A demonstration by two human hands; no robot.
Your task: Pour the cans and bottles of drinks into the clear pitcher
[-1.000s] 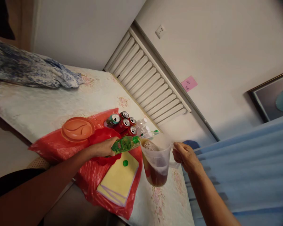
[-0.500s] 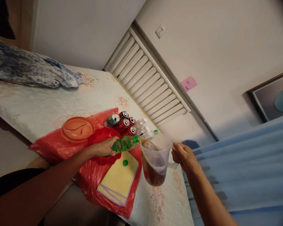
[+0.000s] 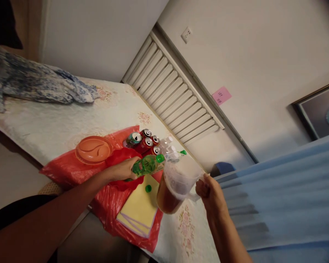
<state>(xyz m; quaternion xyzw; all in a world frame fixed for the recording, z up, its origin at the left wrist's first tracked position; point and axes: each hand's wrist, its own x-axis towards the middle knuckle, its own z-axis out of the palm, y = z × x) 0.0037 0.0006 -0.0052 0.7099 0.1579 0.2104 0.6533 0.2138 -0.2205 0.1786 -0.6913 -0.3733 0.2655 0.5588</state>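
In the head view, my left hand [image 3: 127, 168] is closed around a green plastic bottle [image 3: 144, 165], its green-ended neck toward the pitcher's rim. My right hand [image 3: 210, 193] grips the handle of a clear plastic pitcher [image 3: 178, 182]. Brown liquid with pale foam on top fills its lower part. Under the bottle, a green bottle cap [image 3: 148, 188] lies on a folded yellow cloth [image 3: 138, 210]. Partly hidden behind my left hand is a red scalloped dish [image 3: 116, 157]. I cannot tell whether any liquid is leaving the bottle.
A red plastic bag [image 3: 104, 208] is spread on the flowered tablecloth [image 3: 109, 109], bearing an orange divided dish [image 3: 93, 149]. Several drink cans [image 3: 145, 143] and clear bottles [image 3: 168, 141] stand behind. A patterned cloth [image 3: 44, 86] lies far left; a blue curtain [image 3: 276, 193] hangs right.
The pitcher has tilted, its base swinging left and its rim shifting right, and my right hand has turned with it. The bottle stays in my left hand, nearly in place.
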